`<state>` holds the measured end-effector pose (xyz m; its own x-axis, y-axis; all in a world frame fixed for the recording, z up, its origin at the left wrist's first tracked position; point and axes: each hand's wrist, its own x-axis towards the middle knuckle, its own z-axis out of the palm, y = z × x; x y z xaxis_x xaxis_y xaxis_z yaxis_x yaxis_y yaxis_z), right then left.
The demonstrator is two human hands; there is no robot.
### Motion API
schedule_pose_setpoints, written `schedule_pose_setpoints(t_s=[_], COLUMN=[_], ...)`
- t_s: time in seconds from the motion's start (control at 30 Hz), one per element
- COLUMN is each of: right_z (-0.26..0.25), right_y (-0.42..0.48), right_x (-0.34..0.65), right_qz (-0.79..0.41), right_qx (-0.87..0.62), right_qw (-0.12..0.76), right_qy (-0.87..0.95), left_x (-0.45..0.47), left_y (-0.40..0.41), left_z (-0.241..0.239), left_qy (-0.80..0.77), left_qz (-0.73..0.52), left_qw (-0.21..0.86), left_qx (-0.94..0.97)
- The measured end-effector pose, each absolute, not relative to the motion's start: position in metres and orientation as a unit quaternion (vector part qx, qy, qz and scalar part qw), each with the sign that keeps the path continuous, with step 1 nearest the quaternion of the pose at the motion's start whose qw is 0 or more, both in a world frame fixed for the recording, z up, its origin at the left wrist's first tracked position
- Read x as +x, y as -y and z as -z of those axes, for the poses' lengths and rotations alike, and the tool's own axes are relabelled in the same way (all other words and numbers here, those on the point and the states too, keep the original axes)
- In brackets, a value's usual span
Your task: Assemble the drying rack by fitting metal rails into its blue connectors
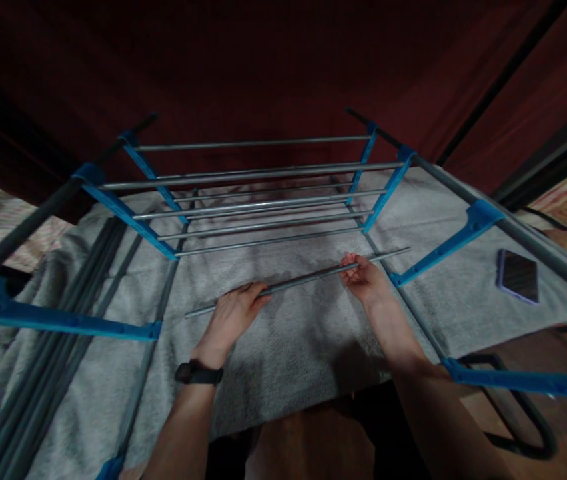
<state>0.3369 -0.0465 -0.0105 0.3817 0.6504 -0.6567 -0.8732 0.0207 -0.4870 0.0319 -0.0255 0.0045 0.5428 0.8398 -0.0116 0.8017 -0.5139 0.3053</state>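
Both of my hands hold one thin grey metal rod (303,279) crosswise, low over a grey blanket. My left hand (238,307) wraps over the rod near its left end, with a dark watch on that wrist. Near the right end, my right hand (362,275) grips the rod between thumb and fingers. Around them stands a partly built rack of grey tubes with blue plastic brackets (388,190). Several crossbars (263,203) span its far brackets. Closer to me, a blue bracket (448,243) on the right and another blue bracket (73,319) on the left carry no crossbar between them.
Several loose grey tubes (63,353) lie together on the blanket (288,353) at the left. A phone (518,275) rests on the blanket at the right. Dark red fabric (263,67) hangs behind the rack. A black curved metal frame (528,420) is at lower right.
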Motion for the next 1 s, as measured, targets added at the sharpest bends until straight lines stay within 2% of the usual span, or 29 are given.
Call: schedule_pose_setpoints(t_s=[0.63,1.0], right_z=[-0.003,0.012], right_y=[0.052,0.050], right_x=[0.323,0.339], right_qz=[-0.570,-0.561], right_qx=[-0.465,-0.459], right_qw=[0.669,0.682], right_qy=[-0.106,-0.095], left_x=[0.039,0.034], left_y=[0.029,0.030], left_z=[-0.001,-0.005], left_qy=[-0.464,-0.474], left_qz=[-0.051,-0.053], left_qw=[0.110,0.135], left_qx=[0.877,0.869])
